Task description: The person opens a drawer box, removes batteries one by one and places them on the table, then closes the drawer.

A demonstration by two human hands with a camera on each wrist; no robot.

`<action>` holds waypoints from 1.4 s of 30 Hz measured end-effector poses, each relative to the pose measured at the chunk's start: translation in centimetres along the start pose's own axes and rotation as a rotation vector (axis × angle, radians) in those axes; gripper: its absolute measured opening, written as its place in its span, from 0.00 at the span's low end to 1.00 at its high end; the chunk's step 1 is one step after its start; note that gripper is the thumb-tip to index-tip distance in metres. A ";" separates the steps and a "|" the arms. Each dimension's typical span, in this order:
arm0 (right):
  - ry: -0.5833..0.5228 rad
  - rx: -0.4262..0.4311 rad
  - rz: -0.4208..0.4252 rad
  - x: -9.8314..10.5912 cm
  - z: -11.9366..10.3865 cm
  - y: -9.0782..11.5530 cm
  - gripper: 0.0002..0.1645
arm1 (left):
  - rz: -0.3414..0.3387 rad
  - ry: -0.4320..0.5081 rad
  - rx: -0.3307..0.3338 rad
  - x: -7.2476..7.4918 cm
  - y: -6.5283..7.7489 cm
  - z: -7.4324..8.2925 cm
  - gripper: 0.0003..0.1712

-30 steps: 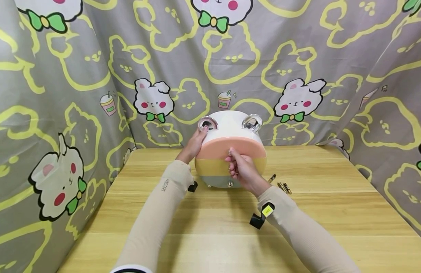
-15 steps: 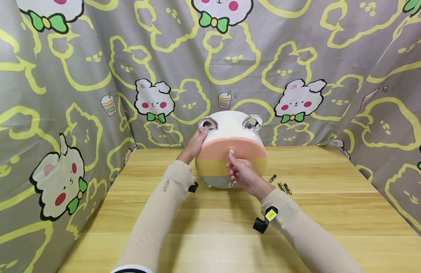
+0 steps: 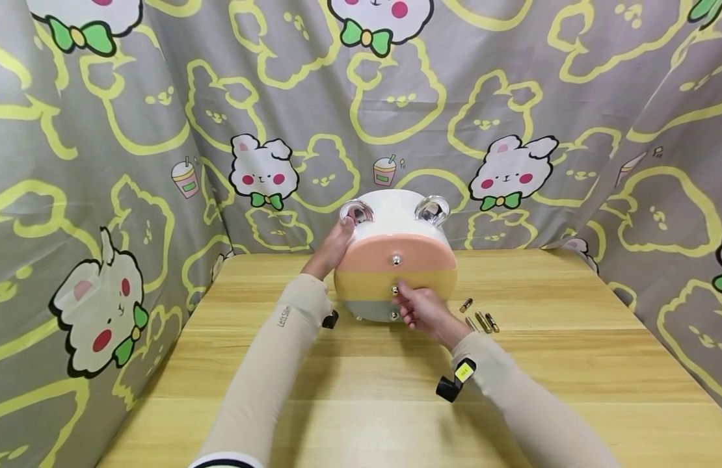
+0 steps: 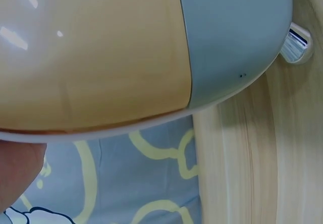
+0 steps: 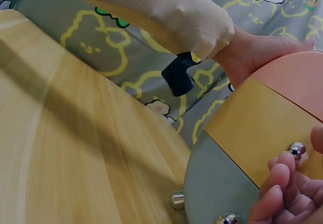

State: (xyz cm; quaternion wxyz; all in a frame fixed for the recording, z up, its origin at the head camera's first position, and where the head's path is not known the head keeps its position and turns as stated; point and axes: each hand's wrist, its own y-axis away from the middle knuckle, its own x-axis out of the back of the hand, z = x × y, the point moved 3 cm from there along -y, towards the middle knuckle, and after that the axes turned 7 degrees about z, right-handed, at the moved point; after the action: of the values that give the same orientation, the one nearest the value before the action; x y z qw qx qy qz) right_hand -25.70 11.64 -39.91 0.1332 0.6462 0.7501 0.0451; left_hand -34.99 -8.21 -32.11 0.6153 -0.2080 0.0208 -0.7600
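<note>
- While the left hand (image 3: 333, 247) rests against one side of the rounded box (image 3: 361, 280), the right hand (image 3: 424, 311) pinches the middle knob (image 3: 395, 290) on its yellow band. Head view: box stands upright near the back of the wooden table (image 3: 349, 416), between both hands. Top knob (image 3: 397, 260) on pink, bottom knob (image 3: 394, 315) on grey-green; two silver ears (image 3: 432, 210) up top. Small dark-and-gold cylinders (image 3: 492, 323) lie just beside it, on the right-hand side. Patterned curtain (image 3: 314, 84) behind.
- Left wrist: yellow and grey-green bands up close, silver foot (image 4: 297, 45) on the table. Only a bit of hand shows at the rim.
- Right wrist: thumb and curled index finger flank the middle knob. Left hand's other fingers hidden; can't tell if they curl.
</note>
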 end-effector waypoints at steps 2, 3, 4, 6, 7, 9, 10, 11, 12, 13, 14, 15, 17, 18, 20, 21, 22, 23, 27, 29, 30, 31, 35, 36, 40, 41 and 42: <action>-0.017 -0.005 0.004 -0.2 0.1 -0.1 0.31 | -0.024 -0.028 -0.022 0.1 0.1 0.0 0.69; -0.029 -0.007 0.007 -0.3 0.1 -0.1 0.31 | -0.036 -0.038 -0.025 0.2 0.1 0.0 0.73; -0.043 -0.009 0.010 -0.4 0.2 -0.1 0.31 | -0.048 -0.045 -0.027 0.3 0.2 0.0 0.76; -0.065 -0.010 0.014 -0.5 0.2 -0.2 0.30 | -0.063 -0.068 -0.016 0.5 0.3 -0.1 0.82; -0.072 -0.011 0.016 -0.5 0.3 -0.3 0.29 | -0.071 -0.069 -0.010 0.6 0.4 -0.1 0.84; -0.079 -0.016 0.028 -0.6 0.3 -0.4 0.28 | -0.084 -0.042 0.003 0.6 0.4 -0.1 0.83; -0.077 -0.018 0.034 -0.6 0.4 -0.4 0.27 | -0.090 -0.022 0.001 0.6 0.4 -0.2 0.80; -0.078 -0.021 0.041 -0.7 0.4 -0.4 0.27 | -0.092 -0.009 0.001 0.6 0.3 -0.1 0.76; -0.082 -0.024 0.048 -0.7 0.4 -0.5 0.26 | -0.094 0.009 -0.002 0.5 0.3 -0.1 0.71; -0.086 -0.027 0.057 -0.7 0.4 -0.5 0.25 | -0.095 0.024 -0.004 0.5 0.2 -0.1 0.67; -0.094 -0.029 0.064 -0.8 0.4 -0.5 0.24 | -0.093 0.028 -0.008 0.4 0.2 -0.1 0.62; -0.105 -0.030 0.070 -0.8 0.5 -0.5 0.24 | -0.091 0.033 -0.011 0.3 0.2 -0.1 0.59; -0.130 -0.029 0.076 -1.0 0.5 -0.5 0.23 | -0.090 0.044 -0.018 0.3 0.1 0.0 0.54; -0.141 -0.027 0.080 -1.0 0.5 -0.6 0.23 | -0.089 0.050 -0.021 0.2 0.1 0.0 0.53; -0.162 -0.022 0.094 -1.2 0.5 -0.6 0.22 | -0.090 0.062 -0.027 0.2 0.1 -0.1 0.52; -0.169 -0.019 0.103 -1.2 0.6 -0.6 0.21 | -0.092 0.068 -0.029 0.2 0.1 -0.1 0.52; -0.176 -0.015 0.112 -1.3 0.6 -0.6 0.21 | -0.094 0.071 -0.030 0.2 0.2 -0.1 0.51; -0.183 -0.011 0.127 -1.4 0.6 -0.6 0.20 | -0.097 0.071 -0.027 0.2 0.2 -0.1 0.51; -0.211 0.005 0.185 -1.8 0.8 -0.5 0.18 | -0.106 0.066 -0.013 0.2 0.3 -0.2 0.48; -0.225 0.010 0.211 -2.0 0.9 -0.5 0.17 | -0.110 0.067 -0.008 0.2 0.4 -0.1 0.48; -0.229 0.011 0.222 -2.1 1.0 -0.5 0.17 | -0.113 0.066 -0.008 0.2 0.7 0.3 0.48; -0.234 0.012 0.230 -2.1 1.0 -0.5 0.17 | -0.116 0.065 -0.010 0.2 0.9 0.7 0.48; -0.252 0.012 0.249 -2.1 1.3 -0.6 0.17 | -0.126 0.068 -0.019 0.2 1.8 2.2 0.48; -0.256 0.012 0.250 -2.1 1.3 -0.6 0.17 | -0.125 0.067 -0.018 0.2 1.9 2.5 0.47; -0.267 0.008 0.237 -2.2 1.2 -0.5 0.16 | -0.116 0.078 -0.041 0.2 0.9 0.8 0.49; -0.271 0.005 0.237 -2.2 1.2 -0.4 0.16 | -0.112 0.073 -0.046 0.2 0.6 0.3 0.49; -0.273 0.003 0.237 -2.2 1.2 -0.4 0.16 | -0.109 0.070 -0.050 0.2 0.4 -0.1 0.49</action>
State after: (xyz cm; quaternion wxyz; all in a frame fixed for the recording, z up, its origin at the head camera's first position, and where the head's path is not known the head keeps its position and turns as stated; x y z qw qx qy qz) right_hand -25.46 9.30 -40.88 0.2266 0.7305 0.6436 -0.0287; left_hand -34.65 -8.54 -32.21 0.5667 -0.1973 0.0501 -0.7984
